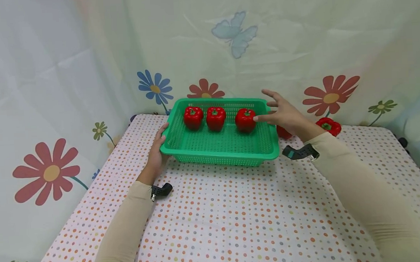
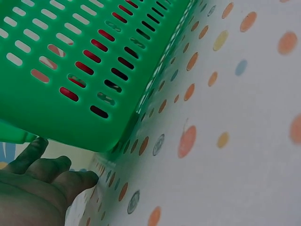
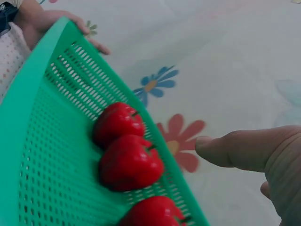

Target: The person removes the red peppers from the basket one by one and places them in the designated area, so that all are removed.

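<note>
A green plastic basket [image 1: 219,159] stands on the table with three red bell peppers inside: one at the left [image 1: 193,118], one beside it [image 1: 216,119] and one at the right [image 1: 245,120]. My left hand [image 1: 155,154] rests against the basket's left end, fingers extended along the rim; the left wrist view shows its fingers [image 2: 49,165] by the basket's wall. Above the right end, my right hand [image 1: 285,114] is held with fingers spread and nothing in it. In the right wrist view its thumb [image 3: 230,149] points toward the basket [image 3: 51,136].
Right of the basket, a red pepper [image 1: 284,132] lies partly hidden under my right hand, and another [image 1: 329,126] sits farther right, partly behind the forearm. A dotted cloth [image 1: 215,223] covers the table. Behind hangs a flowered curtain [image 1: 280,34].
</note>
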`<action>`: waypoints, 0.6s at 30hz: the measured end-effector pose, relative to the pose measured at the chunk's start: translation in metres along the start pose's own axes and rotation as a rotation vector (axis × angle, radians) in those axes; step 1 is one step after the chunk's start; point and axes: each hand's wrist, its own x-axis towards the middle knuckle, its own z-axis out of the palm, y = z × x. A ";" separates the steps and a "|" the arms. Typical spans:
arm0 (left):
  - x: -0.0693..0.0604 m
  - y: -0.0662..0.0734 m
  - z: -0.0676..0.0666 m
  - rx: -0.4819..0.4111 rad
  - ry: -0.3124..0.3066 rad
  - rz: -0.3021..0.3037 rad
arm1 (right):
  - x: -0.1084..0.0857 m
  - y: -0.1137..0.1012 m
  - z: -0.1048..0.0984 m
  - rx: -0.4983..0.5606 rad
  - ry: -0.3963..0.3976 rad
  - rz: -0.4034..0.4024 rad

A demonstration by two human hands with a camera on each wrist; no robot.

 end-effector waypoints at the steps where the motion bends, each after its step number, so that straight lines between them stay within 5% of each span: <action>1: -0.001 -0.001 0.000 -0.005 0.002 -0.004 | 0.007 0.000 0.008 -0.007 -0.012 0.003; 9: -0.009 0.006 0.006 -0.009 -0.042 -0.011 | 0.043 0.010 0.047 -0.056 0.058 0.041; 18: -0.004 0.006 0.001 0.005 -0.024 0.007 | 0.061 0.019 0.061 -0.034 0.073 0.115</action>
